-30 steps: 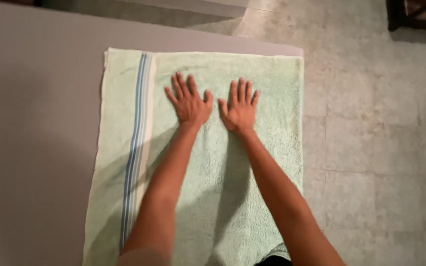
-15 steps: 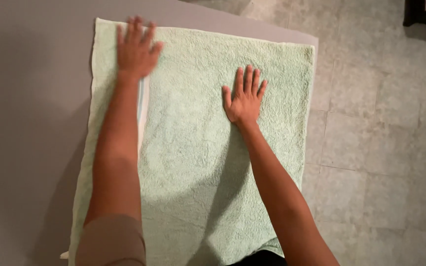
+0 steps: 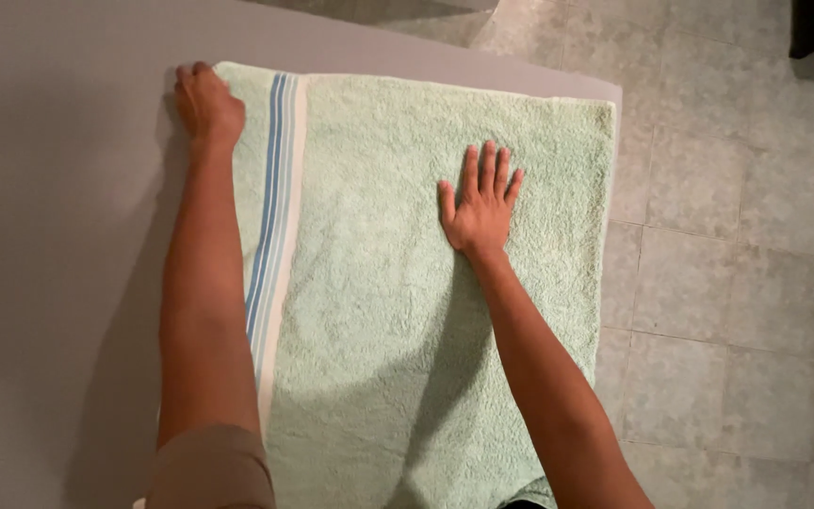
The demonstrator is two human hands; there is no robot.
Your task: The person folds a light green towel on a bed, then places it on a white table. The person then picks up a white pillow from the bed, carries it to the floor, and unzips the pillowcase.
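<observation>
Two hands on one towel [image 3: 379, 283]; I see no containers. Towel lies flat on grey surface [image 3: 49, 283], pale green terry, blue and cream stripes near its left edge, right edge at the surface's edge above tiled floor [image 3: 737, 283]. Left hand [image 3: 207, 104] curled, gripping far left corner. Right hand [image 3: 480, 203] flat, fingers spread, pressing mid-towel.

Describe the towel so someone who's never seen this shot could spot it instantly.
A grey table fills the left and middle of the view, with tiled floor on the right. The towel lies flat on the table, reaching its right edge, with the left hand gripping its far left corner and the right hand pressed flat on it. It is pale green terry with blue and cream stripes near its left edge.
</observation>
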